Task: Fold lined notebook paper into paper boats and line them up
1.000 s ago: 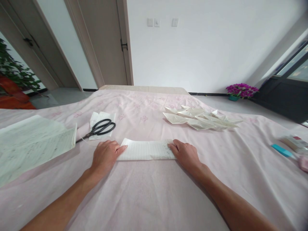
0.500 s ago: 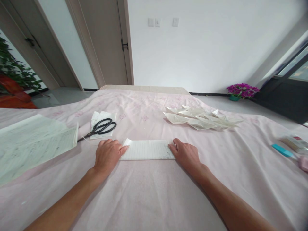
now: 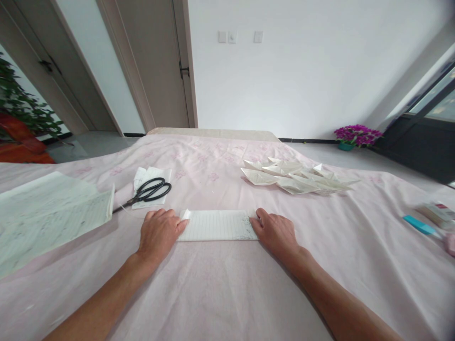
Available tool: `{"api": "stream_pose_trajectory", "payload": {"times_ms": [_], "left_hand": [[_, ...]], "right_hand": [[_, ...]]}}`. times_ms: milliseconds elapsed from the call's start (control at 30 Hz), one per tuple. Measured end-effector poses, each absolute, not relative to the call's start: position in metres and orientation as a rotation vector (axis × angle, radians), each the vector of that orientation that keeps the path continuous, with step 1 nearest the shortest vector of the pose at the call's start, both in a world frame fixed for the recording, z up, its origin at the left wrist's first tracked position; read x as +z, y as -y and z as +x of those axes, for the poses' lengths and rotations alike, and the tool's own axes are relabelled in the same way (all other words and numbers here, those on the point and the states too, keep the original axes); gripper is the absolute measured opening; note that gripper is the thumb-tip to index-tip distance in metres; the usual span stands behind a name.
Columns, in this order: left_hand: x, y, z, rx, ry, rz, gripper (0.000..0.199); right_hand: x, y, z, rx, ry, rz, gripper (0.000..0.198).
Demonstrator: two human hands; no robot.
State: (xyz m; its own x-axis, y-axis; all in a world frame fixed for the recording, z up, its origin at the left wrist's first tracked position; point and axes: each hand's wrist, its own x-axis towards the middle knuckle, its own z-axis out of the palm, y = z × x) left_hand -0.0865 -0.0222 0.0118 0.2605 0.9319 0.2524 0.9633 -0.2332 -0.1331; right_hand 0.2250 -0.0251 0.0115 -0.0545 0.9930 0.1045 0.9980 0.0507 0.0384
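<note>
A folded strip of lined paper [image 3: 216, 225] lies crosswise on the pink cloth in front of me, with handwriting near its right end. My left hand [image 3: 159, 234] is closed on the strip's left end, thumb on top, where a far corner curls up. At the opposite end my right hand [image 3: 275, 230] pinches the paper between thumb and curled fingers. Beyond my left hand, black-handled scissors [image 3: 152, 190] rest on small white paper pieces [image 3: 161, 174]. Several folded paper boats [image 3: 295, 176] sit grouped past my right hand.
Written sheets of lined paper [image 3: 53, 218] lie at the left. A turquoise object [image 3: 418, 224] and a small package [image 3: 437, 213] are at the right edge. The pink floral tablecloth [image 3: 220, 289] is wrinkled. Purple flowers in a pot [image 3: 345, 147] stand on the floor behind.
The whole view has shifted slightly, so things sit a little lower in the picture. Both hands keep their hold on the paper strip's ends, with almost no movement.
</note>
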Motion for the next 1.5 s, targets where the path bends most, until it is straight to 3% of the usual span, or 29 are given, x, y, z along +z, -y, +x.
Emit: {"api": "stream_pose_trajectory", "payload": {"times_ms": [500, 700, 767, 867, 967, 1100, 1200, 1333, 1500], "left_hand": [[0.012, 0.020, -0.082, -0.242, 1.716, -2.225, 0.038], [0.012, 0.025, -0.080, -0.365, 1.693, -2.151, 0.018], [0.010, 0.026, -0.080, -0.413, 1.642, -2.142, 0.023], [0.006, 0.023, -0.082, -0.415, 1.481, -2.264, 0.041], [0.005, 0.016, -0.084, -0.267, 1.231, -2.595, 0.041], [0.014, 0.015, -0.069, -0.069, 1.299, -2.671, 0.032], [0.021, 0.023, -0.040, -0.046, 1.549, -2.504, 0.017], [0.016, 0.036, -0.007, -0.171, 1.818, -2.322, 0.045], [-0.002, 0.041, 0.000, -0.274, 1.887, -2.331, 0.049]], "right_hand": [[0.016, 0.027, 0.221, -0.167, 2.240, -2.172, 0.025], [0.017, 0.029, 0.219, -0.143, 2.228, -2.158, 0.022], [0.016, 0.031, 0.219, -0.144, 2.205, -2.104, 0.019], [0.014, 0.033, 0.218, -0.241, 2.162, -1.991, 0.036], [0.013, 0.034, 0.216, -0.374, 2.187, -1.863, 0.050], [0.015, 0.033, 0.217, -0.280, 2.473, -1.668, 0.028], [0.017, 0.030, 0.217, -0.134, 2.631, -1.577, 0.023], [0.020, 0.029, 0.214, -0.172, 2.651, -1.593, 0.026], [0.031, 0.031, 0.201, -0.173, 2.602, -1.761, 0.027]]}}
